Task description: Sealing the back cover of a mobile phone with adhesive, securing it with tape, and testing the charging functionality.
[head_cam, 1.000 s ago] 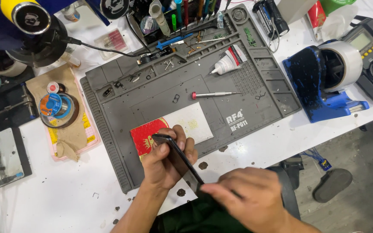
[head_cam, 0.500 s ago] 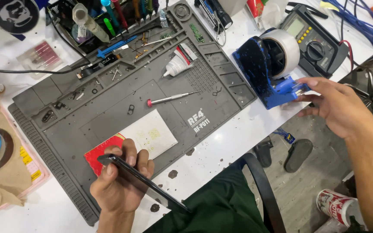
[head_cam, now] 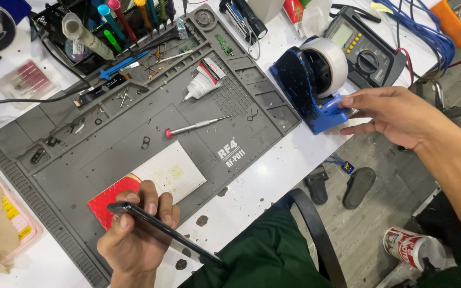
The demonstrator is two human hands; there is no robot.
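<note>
At right of frame, your right hand (head_cam: 396, 114), open-fingered, touches the blue tape dispenser (head_cam: 316, 85); left hand (head_cam: 134, 240) grips the phone (head_cam: 161, 226) edge-on — hold it steady.

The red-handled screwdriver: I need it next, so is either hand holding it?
No, the red-handled screwdriver lies free on the grey mat, away from both the left hand and the right hand.

Grey work mat (head_cam: 108, 144), blue tape dispenser (head_cam: 308, 90), white tape roll (head_cam: 331, 60), red-and-white card (head_cam: 150, 181).
</note>
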